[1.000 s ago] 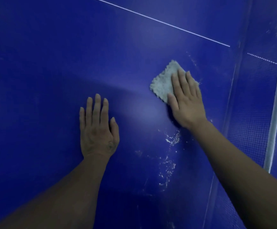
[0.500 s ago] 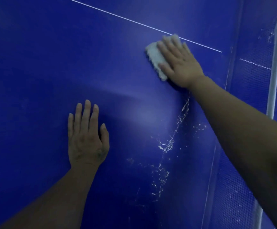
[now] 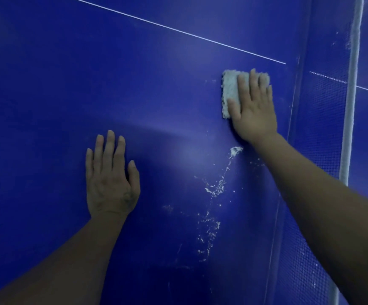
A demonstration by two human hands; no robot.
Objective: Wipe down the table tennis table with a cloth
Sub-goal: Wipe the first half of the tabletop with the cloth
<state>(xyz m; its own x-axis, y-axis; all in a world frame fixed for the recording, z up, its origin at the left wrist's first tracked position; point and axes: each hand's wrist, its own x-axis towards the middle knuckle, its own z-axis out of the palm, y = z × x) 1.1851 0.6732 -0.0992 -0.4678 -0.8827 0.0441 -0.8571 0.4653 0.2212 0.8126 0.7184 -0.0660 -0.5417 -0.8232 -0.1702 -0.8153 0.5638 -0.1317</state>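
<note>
R hand (image 3: 253, 108) lay palm-down on the cloth (image 3: 230, 89) in the upper right of the frame, fingers straight & slightly spread, pressing it flat vs. the blue table (image 3: 68, 84); no curl or pinch seen. Cloth was a small whitish, nubbly pad, showing past the fingertips & along the thumb side of the hand; the rest was hidden under the palm. It sat just below the thin white line (image 3: 178, 31) that ran diagonally from top centre-left down to the right, & near the net (image 3: 323, 128) at the right edge, touching neither.

L hand (image 3: 110, 179) was at lower centre-left, palm flat on bare tabletop, fingers straight & close together, thumb out to the side, grasping nothing. It was well apart from the cloth.

Btwn the two arms, lower centre-right, a trail of white specks (image 3: 217, 188) ran from just below the R wrist down toward the bottom of the frame, w/ a clump at its top end & thinner scatter lower. The net's white top band (image 3: 352, 84) ran near-vertical at far right, dark mesh beside it. Both forearms were bare, coming in from the bottom edge.
</note>
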